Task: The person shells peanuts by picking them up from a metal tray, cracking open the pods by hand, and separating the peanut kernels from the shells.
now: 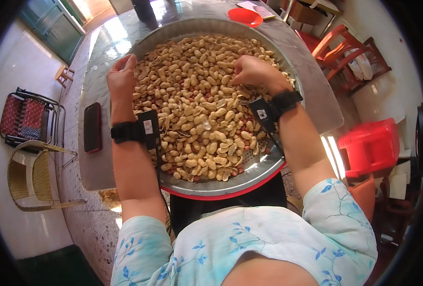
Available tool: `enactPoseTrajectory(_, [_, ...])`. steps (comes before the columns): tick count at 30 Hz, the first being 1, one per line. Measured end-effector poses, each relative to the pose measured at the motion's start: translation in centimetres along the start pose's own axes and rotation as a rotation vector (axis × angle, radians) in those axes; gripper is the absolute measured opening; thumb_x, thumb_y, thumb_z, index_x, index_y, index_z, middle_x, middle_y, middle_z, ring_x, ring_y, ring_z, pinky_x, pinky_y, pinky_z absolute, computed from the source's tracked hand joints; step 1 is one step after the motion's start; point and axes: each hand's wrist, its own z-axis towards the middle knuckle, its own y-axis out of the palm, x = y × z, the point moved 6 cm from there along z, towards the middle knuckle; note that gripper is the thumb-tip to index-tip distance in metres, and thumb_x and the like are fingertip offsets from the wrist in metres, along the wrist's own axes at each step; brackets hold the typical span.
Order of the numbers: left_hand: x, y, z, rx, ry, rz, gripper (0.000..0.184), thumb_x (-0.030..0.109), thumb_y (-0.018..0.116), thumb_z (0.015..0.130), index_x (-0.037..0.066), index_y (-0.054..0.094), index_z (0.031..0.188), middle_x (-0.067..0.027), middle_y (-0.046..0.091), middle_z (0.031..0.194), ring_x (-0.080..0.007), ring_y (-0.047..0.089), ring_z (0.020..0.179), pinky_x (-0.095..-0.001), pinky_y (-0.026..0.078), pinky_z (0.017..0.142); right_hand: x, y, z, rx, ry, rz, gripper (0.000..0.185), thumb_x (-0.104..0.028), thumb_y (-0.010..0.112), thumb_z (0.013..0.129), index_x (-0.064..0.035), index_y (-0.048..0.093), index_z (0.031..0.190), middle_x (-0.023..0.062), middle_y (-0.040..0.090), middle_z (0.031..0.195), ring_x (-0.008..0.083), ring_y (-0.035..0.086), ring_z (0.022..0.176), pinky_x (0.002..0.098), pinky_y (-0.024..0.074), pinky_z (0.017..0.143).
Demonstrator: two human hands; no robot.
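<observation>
A wide round metal tray (252, 174) is heaped with peanuts in their shells (197, 95), with some reddish shelled kernels among them. My left hand (121, 76) is at the tray's left rim, its thumb and fingers pressed together; whatever they hold is hidden. Over the right side of the heap, my right hand (259, 72) is closed with the fingers curled down close to the peanuts. I cannot make out anything in its grip. Both wrists wear black straps with small box-like devices.
The tray rests on a grey table (316, 90), its near edge overhanging toward me above a red rim (230, 195). A phone (92, 127) lies left of the tray. Beyond it are a red-orange plate (245, 17) and a dark container (144, 9). Chairs and red stools (371, 143) stand around.
</observation>
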Motion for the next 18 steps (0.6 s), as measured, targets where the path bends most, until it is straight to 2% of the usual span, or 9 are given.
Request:
enactPoseTrajectory(1, [-0.4, -0.5, 0.6, 0.029, 0.086, 0.149, 0.024, 0.024, 0.064, 0.076, 0.004, 0.065, 0.088, -0.004, 0.06, 0.068, -0.0104, 0.054, 0.06, -0.0245, 0.043, 0.055, 0.4, -0.1, 0.3, 0.03, 0.023, 0.06, 0.029, -0.022, 0.069, 0.058, 0.0007, 0.062, 0.074, 0.0158, 0.061, 0.069, 0.0243, 0.059, 0.063, 0.034, 0.0454, 0.057])
enactPoseTrajectory(2, [-1.3, -1.0, 1.2, 0.037, 0.087, 0.155, 0.024, 0.024, 0.064, 0.076, 0.004, 0.065, 0.088, -0.004, 0.06, 0.068, -0.0104, 0.054, 0.06, -0.0245, 0.043, 0.055, 0.9, -0.2, 0.6, 0.059, 0.047, 0.12, 0.028, -0.022, 0.069, 0.059, 0.0004, 0.062, 0.074, 0.0159, 0.061, 0.071, 0.0243, 0.059, 0.063, 0.0341, 0.0456, 0.058])
enactPoseTrajectory(4, [-2.2, -1.2, 2.0, -0.01, 0.171, 0.514, 0.03, 0.032, 0.064, 0.073, 0.005, 0.065, 0.086, -0.0081, 0.063, 0.071, -0.0179, 0.06, 0.068, -0.0294, 0.045, 0.062, 1.3, -0.8, 1.2, 0.166, 0.003, 0.126, 0.025, -0.022, 0.069, 0.061, -0.001, 0.061, 0.072, 0.0115, 0.06, 0.066, 0.0194, 0.057, 0.058, 0.0316, 0.0446, 0.053])
enactPoseTrajectory(6, [-2.5, -0.9, 1.8, -0.088, 0.072, 0.616, 0.038, 0.038, 0.062, 0.072, 0.006, 0.064, 0.091, -0.0124, 0.064, 0.078, -0.0235, 0.061, 0.079, -0.0328, 0.045, 0.07, 1.7, -1.1, 1.1, 0.176, 0.06, 0.692, 0.023, -0.022, 0.069, 0.063, -0.0031, 0.058, 0.071, 0.0051, 0.056, 0.061, 0.0124, 0.052, 0.053, 0.0263, 0.0417, 0.047])
enactPoseTrajectory(7, [-2.8, -0.9, 1.6, -0.096, 0.013, 0.752, 0.039, 0.039, 0.06, 0.073, 0.007, 0.062, 0.096, -0.0132, 0.062, 0.086, -0.0248, 0.06, 0.084, -0.0341, 0.045, 0.073, 1.5, -0.9, 1.1, 0.152, 0.052, 0.9, 0.021, -0.02, 0.066, 0.072, -0.0044, 0.052, 0.076, -0.0003, 0.047, 0.055, 0.0051, 0.043, 0.042, 0.0206, 0.0312, 0.035])
enactPoseTrajectory(10, [-2.9, 0.1, 0.7, -0.134, -0.058, 0.946, 0.043, 0.041, 0.057, 0.075, 0.009, 0.057, 0.105, -0.0148, 0.056, 0.104, -0.027, 0.056, 0.093, -0.0373, 0.043, 0.079, 2.8, -1.0, 1.7, 0.24, 0.038, 0.834, 0.02, -0.017, 0.066, 0.071, -0.0044, 0.052, 0.074, -0.0007, 0.046, 0.055, 0.0058, 0.043, 0.042, 0.0199, 0.0311, 0.034])
enactPoseTrajectory(12, [-2.4, 1.2, -0.2, -0.16, -0.067, 1.012, 0.045, 0.041, 0.055, 0.076, 0.011, 0.055, 0.109, -0.0155, 0.052, 0.113, -0.0281, 0.054, 0.097, -0.0392, 0.043, 0.082, 3.1, -1.1, 1.6, 0.297, 0.06, 0.711, 0.018, -0.014, 0.065, 0.068, -0.0025, 0.052, 0.074, 0.0006, 0.048, 0.06, 0.0084, 0.047, 0.048, 0.0209, 0.0362, 0.039])
enactPoseTrajectory(14, [-1.3, 4.1, -2.0, -0.32, 0.031, 1.057, 0.047, 0.043, 0.053, 0.079, 0.014, 0.052, 0.116, -0.0164, 0.043, 0.123, -0.0306, 0.048, 0.106, -0.0409, 0.04, 0.088, 3.6, -1.6, 2.3, 0.493, -0.035, 0.444, 0.021, -0.014, 0.059, 0.065, 0.0005, 0.055, 0.079, 0.0079, 0.057, 0.067, 0.0147, 0.054, 0.057, 0.027, 0.0443, 0.052])
enactPoseTrajectory(18, [-0.5, 9.1, -5.4, -0.519, 0.225, 0.912, 0.053, 0.043, 0.051, 0.081, 0.016, 0.044, 0.125, -0.0184, 0.031, 0.132, -0.034, 0.032, 0.12, -0.04, 0.029, 0.099, 2.5, -1.6, 1.6, 0.377, 0.002, 0.506, 0.024, -0.015, 0.057, 0.067, 0.0022, 0.056, 0.083, 0.0127, 0.059, 0.074, 0.0193, 0.057, 0.068, 0.0299, 0.0467, 0.06])
